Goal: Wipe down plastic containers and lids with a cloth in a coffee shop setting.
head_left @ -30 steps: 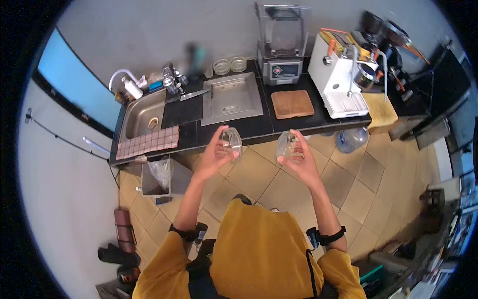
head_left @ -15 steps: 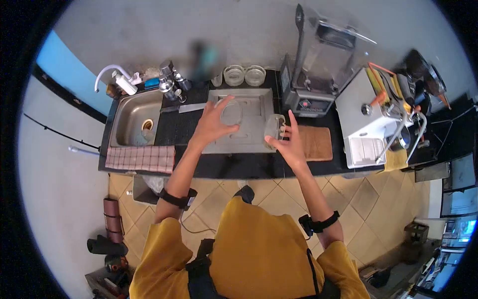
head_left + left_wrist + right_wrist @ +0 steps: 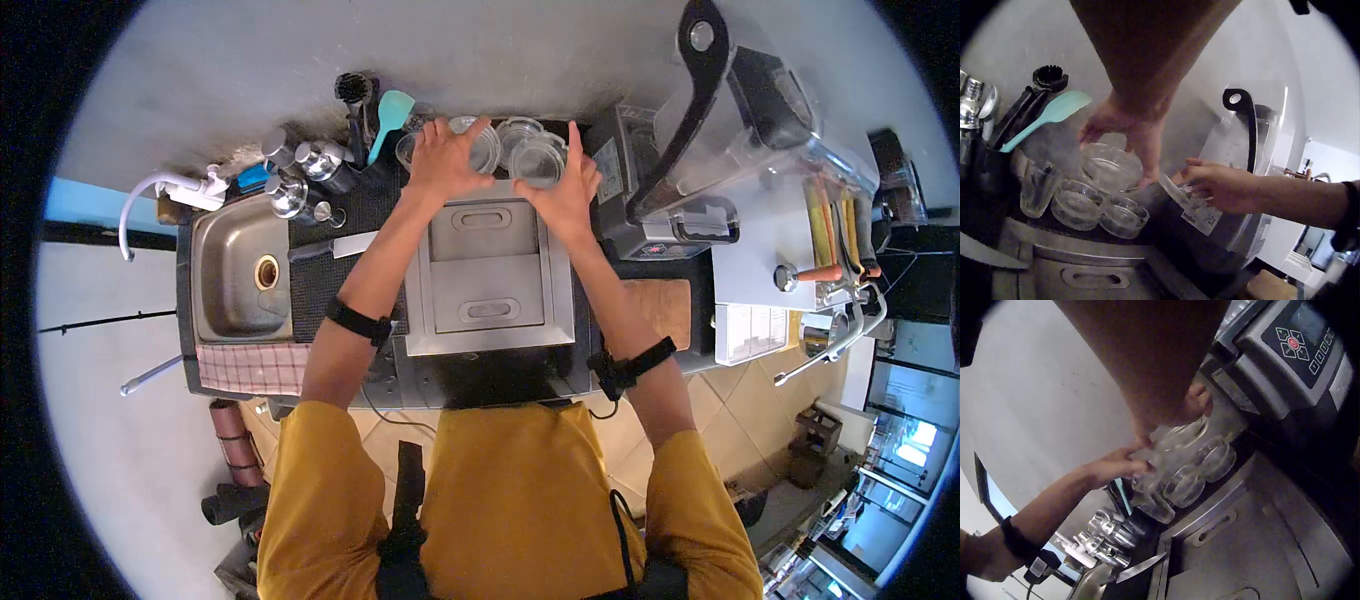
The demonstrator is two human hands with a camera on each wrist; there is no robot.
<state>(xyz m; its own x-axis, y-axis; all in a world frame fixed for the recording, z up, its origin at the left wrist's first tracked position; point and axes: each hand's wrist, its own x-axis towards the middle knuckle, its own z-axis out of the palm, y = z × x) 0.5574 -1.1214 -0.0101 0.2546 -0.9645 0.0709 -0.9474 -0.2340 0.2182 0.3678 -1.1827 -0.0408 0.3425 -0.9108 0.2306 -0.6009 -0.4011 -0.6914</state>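
My left hand (image 3: 445, 165) grips a round clear glass ashtray (image 3: 1110, 167) by its edges, thumb on one side and fingers on the other. In the left wrist view it is tilted above two similar glass ashtrays (image 3: 1077, 203) standing at the back of the counter. My right hand (image 3: 566, 198) holds another clear glass ashtray (image 3: 538, 160) between thumb and fingers, close to the blender base. A tall drinking glass (image 3: 1038, 190) stands left of the standing pair. Just in front lies the metal sink cover (image 3: 422, 300).
On the right stands a blender (image 3: 640, 240), with a wooden board (image 3: 660, 310) before it and a white espresso machine (image 3: 755, 260) beyond. To the left are a knife (image 3: 352, 244), metal shakers (image 3: 290, 190), a turquoise spatula (image 3: 392, 115) and a sink (image 3: 235, 300) with a checkered cloth (image 3: 250, 369).
Both hands have moved forward with their glass ashtrays, from before the counter, over the metal sink cover, to the counter's back near the wall. The head view has come closer to the counter.
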